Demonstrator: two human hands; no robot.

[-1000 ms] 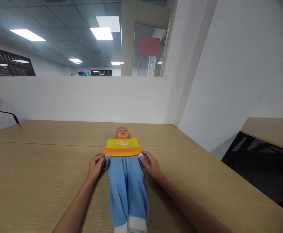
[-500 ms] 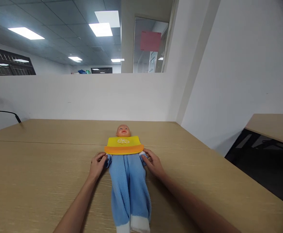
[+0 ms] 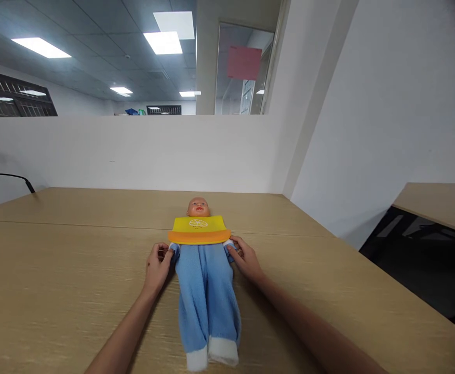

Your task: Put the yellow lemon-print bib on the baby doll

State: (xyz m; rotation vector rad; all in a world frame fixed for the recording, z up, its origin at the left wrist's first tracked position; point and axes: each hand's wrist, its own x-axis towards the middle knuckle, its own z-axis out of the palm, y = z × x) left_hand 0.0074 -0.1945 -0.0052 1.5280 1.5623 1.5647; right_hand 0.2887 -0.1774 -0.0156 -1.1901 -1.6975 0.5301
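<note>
**Doll [image 3: 204, 275] looks light and floppy**

It lies on its back on the counter [image 3: 75, 291], head [image 3: 198, 207] towards the far edge, nearer the far right corner than the far left; a bib [image 3: 199, 223], yellow with an orange lip, covers its chest; below that a blue suit [image 3: 210, 298] runs to white cuffs [image 3: 223, 349] at the feet.

The left hand [image 3: 158, 266] is half curled at one sleeve [image 3: 176, 252], thumb touching it; the right hand [image 3: 248, 261] mirrors this at the opposite sleeve [image 3: 231, 255], fingers by the bib's corner; the gap between thumb and fingers is narrow on both; the fingertips are small and partly hidden, so I cannot tell whether either hand pinches cloth.

The suit looks like fleece, so it should bunch softly and not slip; the legs seem thinly filled and would probably dangle; the head is shiny, likely stiff plastic and slicker to grip; the bib looks smooth and rubbery, bendy in the sheet and firmer at the lip; nothing seems fragile; the surest hold should be both sides of the trunk, just under the bib, since sleeves offer only loose cloth and the bib might pull away.
</note>
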